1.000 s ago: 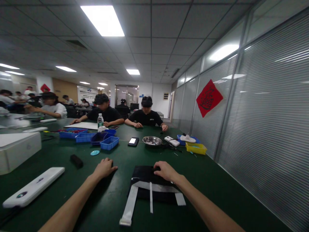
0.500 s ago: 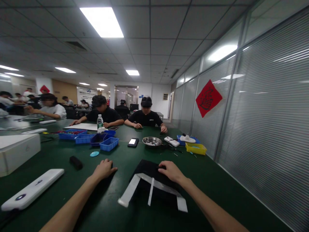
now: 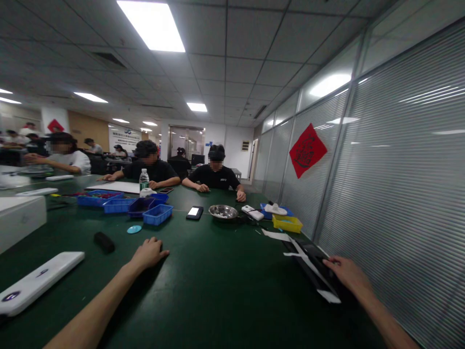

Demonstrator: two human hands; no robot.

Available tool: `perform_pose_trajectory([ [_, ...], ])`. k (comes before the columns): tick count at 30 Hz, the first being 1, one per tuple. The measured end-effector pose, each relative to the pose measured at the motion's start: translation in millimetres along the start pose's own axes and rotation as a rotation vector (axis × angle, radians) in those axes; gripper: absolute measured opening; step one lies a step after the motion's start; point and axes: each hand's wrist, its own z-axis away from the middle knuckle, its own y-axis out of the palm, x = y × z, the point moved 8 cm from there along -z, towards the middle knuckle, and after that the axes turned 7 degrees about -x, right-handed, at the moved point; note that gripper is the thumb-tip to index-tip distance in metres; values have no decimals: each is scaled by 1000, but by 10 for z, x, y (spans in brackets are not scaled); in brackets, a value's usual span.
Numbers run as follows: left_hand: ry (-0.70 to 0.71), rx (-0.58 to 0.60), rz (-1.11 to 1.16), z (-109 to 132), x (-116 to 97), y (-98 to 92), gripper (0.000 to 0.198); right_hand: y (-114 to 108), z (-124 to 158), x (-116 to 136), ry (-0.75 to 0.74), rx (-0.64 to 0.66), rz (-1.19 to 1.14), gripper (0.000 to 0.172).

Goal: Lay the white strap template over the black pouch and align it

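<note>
My right hand is far out on the right, its thumb and fingers closed on the edge of a folded black fabric piece with white straps. The fabric piece slants along the table's right side, and its white bands trail toward the yellow tray. Left of centre, my left hand rests on the green tabletop with fingers loosely bent and thumb apart, holding nothing visible. A small black block-like object lies to its left, and a light-blue disc sits beyond it.
A white power bank-like device and white box are at left. Farther back stand blue trays, a bottle, a phone, a metal bowl and a yellow tray. Co-workers sit across; a glass partition borders the right.
My right hand has carried the black fabric piece from the table's middle to the right edge, turning it. My left hand stays on the table; the view has shifted slightly right.
</note>
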Motion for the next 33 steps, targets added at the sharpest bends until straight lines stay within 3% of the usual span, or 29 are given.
perform_pose_trajectory([
  [2, -3, 2, 4, 0, 5, 4, 50, -18, -25, -336, 50, -1, 34, 37],
  [5, -3, 2, 7, 3, 5, 2, 52, -22, 1, -552, 64, -3, 44, 38],
  [17, 17, 22, 2, -56, 70, 108, 59, -229, 305, -280, 99, 26, 218, 31],
  [23, 22, 33, 12, -46, 58, 116, 62, -443, 569, -155, 83, -140, 253, 50],
  [28, 23, 11, 8, -35, 38, 82, 60, -340, 947, -255, 98, -30, 168, 48],
  [33, 21, 30, 25, -63, 76, 124, 61, -178, 1082, -285, 87, -10, 74, 49],
])
